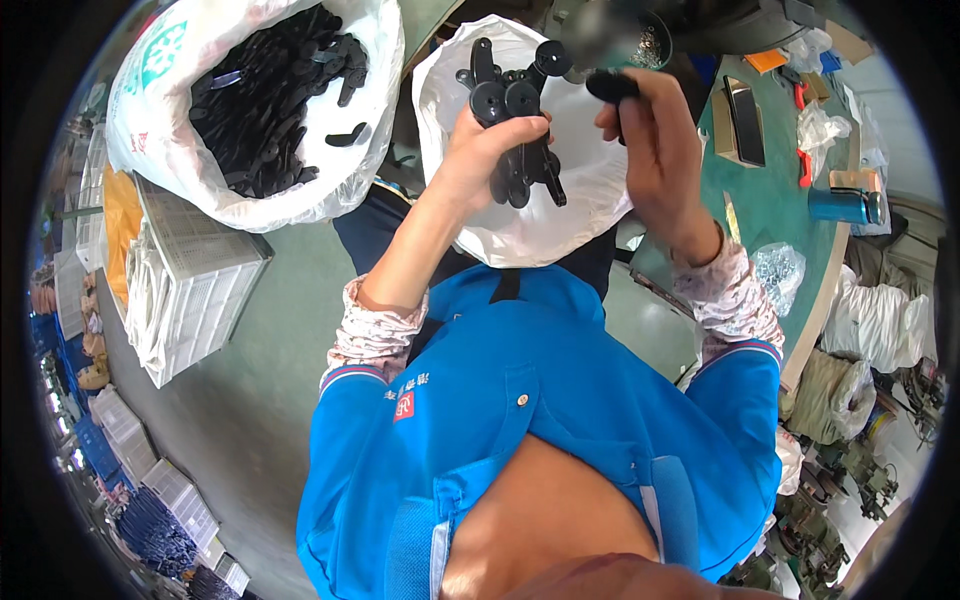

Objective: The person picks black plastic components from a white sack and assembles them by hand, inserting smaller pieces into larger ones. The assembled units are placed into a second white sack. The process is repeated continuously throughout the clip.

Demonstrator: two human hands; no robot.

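Note:
My left hand (470,165) is closed round a bunch of black plastic parts (520,100), long pieces with round ends that stick out in several directions. Its thumb presses across the bunch. To the right, my right hand (660,150) pinches another black plastic part (612,88) with a rounded end, held up apart from the bunch. Both hands are over a white plastic bag (590,215) that stands open between my legs. What lies at the bottom of that bag is mostly hidden by the hands and the parts.
A large white bag (375,100) at the far left holds many black parts (265,115). Below it stands a white plastic crate (205,290). The green table (735,190) at right carries a phone on a stand (745,120), a blue bottle (840,207) and a clear bag (778,272).

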